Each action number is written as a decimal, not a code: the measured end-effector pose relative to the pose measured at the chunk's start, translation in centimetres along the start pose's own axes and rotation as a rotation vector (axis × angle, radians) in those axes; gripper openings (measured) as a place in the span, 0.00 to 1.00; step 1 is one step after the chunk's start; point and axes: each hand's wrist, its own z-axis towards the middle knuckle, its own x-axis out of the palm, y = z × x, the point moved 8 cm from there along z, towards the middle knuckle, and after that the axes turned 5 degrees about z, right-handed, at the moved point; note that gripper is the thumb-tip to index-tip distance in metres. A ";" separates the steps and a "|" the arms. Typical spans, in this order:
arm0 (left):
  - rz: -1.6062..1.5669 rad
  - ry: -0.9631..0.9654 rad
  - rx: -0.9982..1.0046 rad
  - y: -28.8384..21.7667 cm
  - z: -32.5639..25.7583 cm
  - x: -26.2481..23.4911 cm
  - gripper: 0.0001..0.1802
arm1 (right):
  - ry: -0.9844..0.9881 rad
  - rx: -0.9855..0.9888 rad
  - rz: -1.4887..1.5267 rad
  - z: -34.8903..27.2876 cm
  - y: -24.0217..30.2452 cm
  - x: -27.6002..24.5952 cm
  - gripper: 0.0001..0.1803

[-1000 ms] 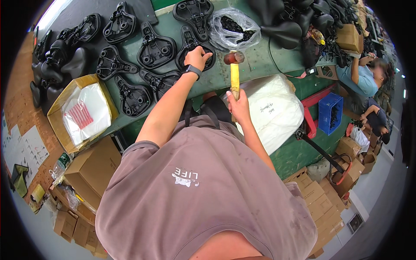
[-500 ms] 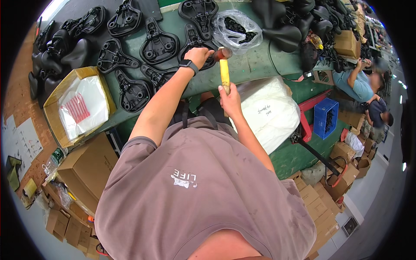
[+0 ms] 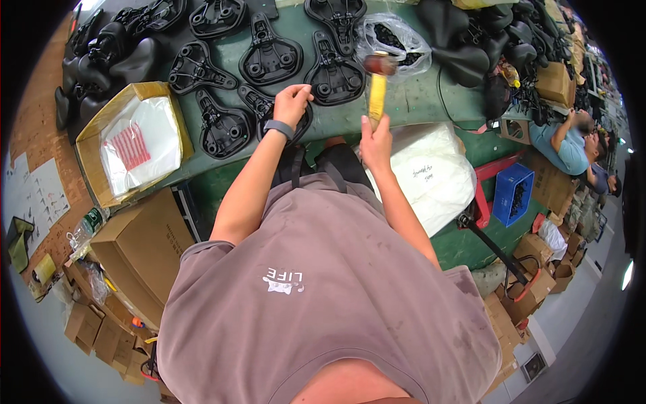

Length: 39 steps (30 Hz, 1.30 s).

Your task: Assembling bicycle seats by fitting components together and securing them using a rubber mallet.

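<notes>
My right hand point(image 3: 376, 145) is wrapped around the yellow handle of a hammer point(image 3: 377, 94), its reddish-brown head raised near a clear plastic bag point(image 3: 397, 44) of small black parts. My left hand point(image 3: 293, 106), with a dark watch band at the wrist, is closed with fingertips pinched; whether anything small is between them is hidden. It hovers over a black bicycle saddle base point(image 3: 259, 101), partly covering it. Another saddle base point(image 3: 334, 77) lies between the hands, and several more, such as one saddle base point(image 3: 271, 57), lie underside up on the green table point(image 3: 417, 108).
An open carton point(image 3: 128, 145) lined with white plastic stands at the table's left. Finished black saddles point(image 3: 447, 40) are heaped at the far right. Below lie a white sack point(image 3: 431, 182), a blue crate point(image 3: 513, 192) and a pallet jack point(image 3: 484, 202). Another person point(image 3: 562, 145) works at the right.
My left hand has moved left and toward me, off the saddle base beside the hammer. The hammer has lifted away from that base, still in my right hand. The whole view has shifted slightly.
</notes>
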 end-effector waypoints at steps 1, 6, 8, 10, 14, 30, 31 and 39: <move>0.070 -0.032 0.060 -0.7 0.5 0.7 0.17 | 0.001 -0.008 -0.002 -0.2 0.9 -0.2 0.22; 0.642 -0.078 0.408 -4.2 2.3 3.3 0.14 | 0.080 0.028 0.244 -2.8 1.2 0.9 0.16; 0.809 -0.084 0.717 -4.0 2.4 4.3 0.16 | 0.112 0.065 0.259 -3.6 0.4 1.6 0.19; 0.717 -0.060 0.587 -2.5 3.6 4.1 0.16 | 0.144 0.121 0.296 -4.1 -1.0 2.2 0.22; 0.505 -0.025 0.323 -0.4 5.0 3.8 0.16 | 0.115 0.134 0.315 -4.5 -2.6 2.2 0.22; 0.315 -0.087 0.178 -0.2 4.8 -1.1 0.20 | 0.036 -0.400 0.028 -3.5 6.1 2.3 0.25; 0.112 -0.078 0.076 -0.4 4.2 -1.9 0.21 | -0.017 -0.471 0.016 -3.8 6.0 2.2 0.26; -0.412 -0.122 -0.155 0.7 -7.5 -10.9 0.21 | 0.157 -0.146 -0.195 -1.5 -2.3 5.7 0.21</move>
